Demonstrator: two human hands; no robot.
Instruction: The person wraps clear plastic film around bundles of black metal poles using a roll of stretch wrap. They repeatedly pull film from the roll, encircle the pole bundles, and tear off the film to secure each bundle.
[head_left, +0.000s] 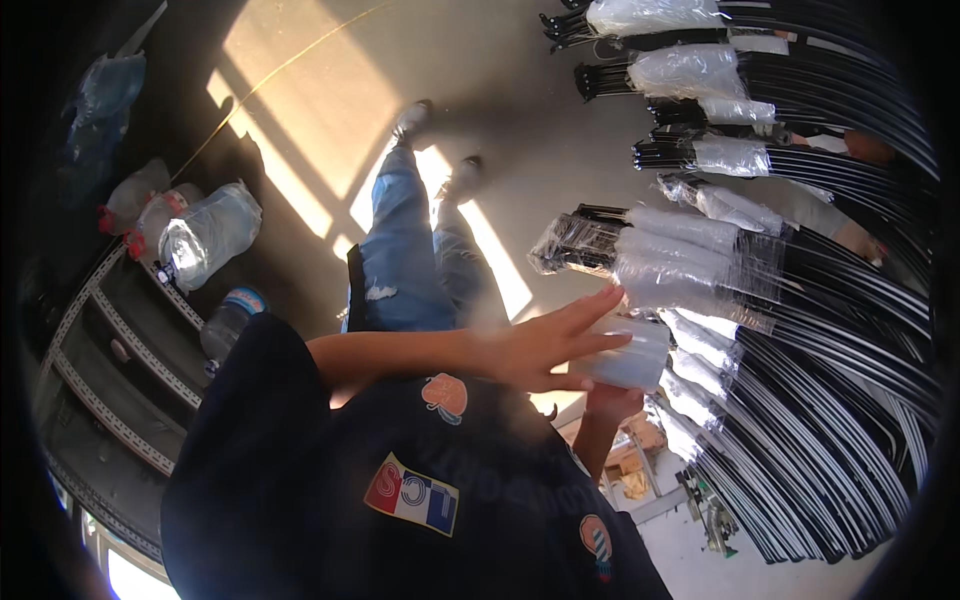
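A roll of clear stretch film (641, 357) is at my chest, to the right. My left hand (548, 345) reaches across to it with fingers spread, the fingertips lying against its near side. Below it my right hand (612, 402) grips the roll's lower end; part of those fingers is hidden behind the roll. Just beyond the roll lies a bundle of thin black rods (830, 295), its end wrapped in clear film (680, 258). Film from the roll seems close to this wrapping, but I cannot tell whether they are joined.
More film-wrapped bundles of black rods (820, 150) lie above, and several silver-black ones (790, 450) below. On the left stand a metal rack (100, 300), a large clear water bottle (215, 235) and a smaller bottle (232, 325). Sunlight falls on the floor (300, 90).
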